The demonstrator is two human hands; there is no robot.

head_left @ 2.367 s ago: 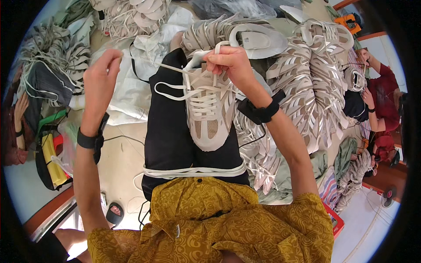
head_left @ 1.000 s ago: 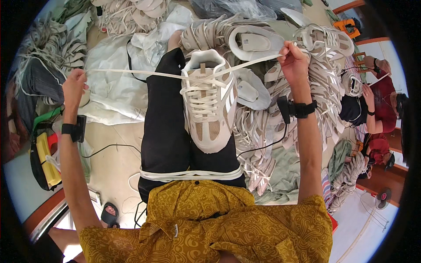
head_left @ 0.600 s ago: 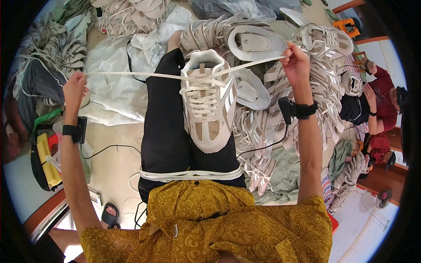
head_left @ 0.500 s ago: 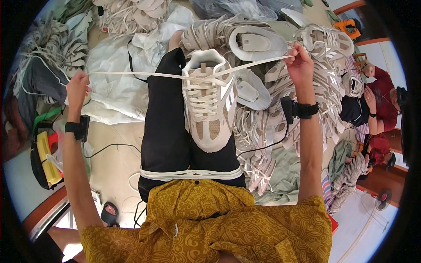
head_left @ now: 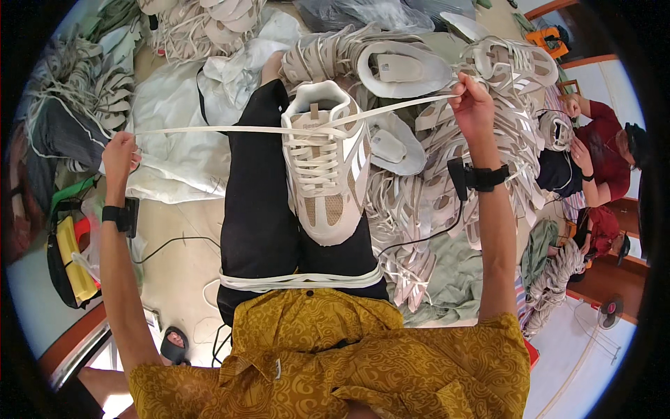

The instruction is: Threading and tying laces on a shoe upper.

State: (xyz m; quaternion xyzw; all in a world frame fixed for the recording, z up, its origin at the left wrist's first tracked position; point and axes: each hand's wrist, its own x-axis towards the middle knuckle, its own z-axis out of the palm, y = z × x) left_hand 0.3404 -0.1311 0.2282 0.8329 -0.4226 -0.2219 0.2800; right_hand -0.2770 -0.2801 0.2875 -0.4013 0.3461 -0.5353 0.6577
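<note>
A beige and white sneaker upper (head_left: 335, 214) rests on my black-trousered thighs, toe toward me. Its pale flat shoelace (head_left: 322, 166) is threaded up the front, and the two ends cross over the tongue. My left hand (head_left: 121, 155), far out to the left, is closed on one lace end (head_left: 202, 129), pulled straight. Out to the right, my right hand (head_left: 474, 105) pinches the other lace end (head_left: 401, 107), also taut and slanting upward. Neither hand touches the upper itself. A bundle of white laces (head_left: 296, 281) lies across my lap.
Stacked sneaker uppers (head_left: 481, 150) crowd the right side, with another laced upper (head_left: 513, 63) beyond. White sheeting (head_left: 178, 150) covers the floor at left, near a yellow and black bag (head_left: 73, 258). Two people in red (head_left: 606, 143) sit at far right; one handles an upper.
Both hands keep their hold, and the lace stays stretched. Shoe, lap and surroundings appear slightly farther left in the picture; my left hand sits a little lower.
</note>
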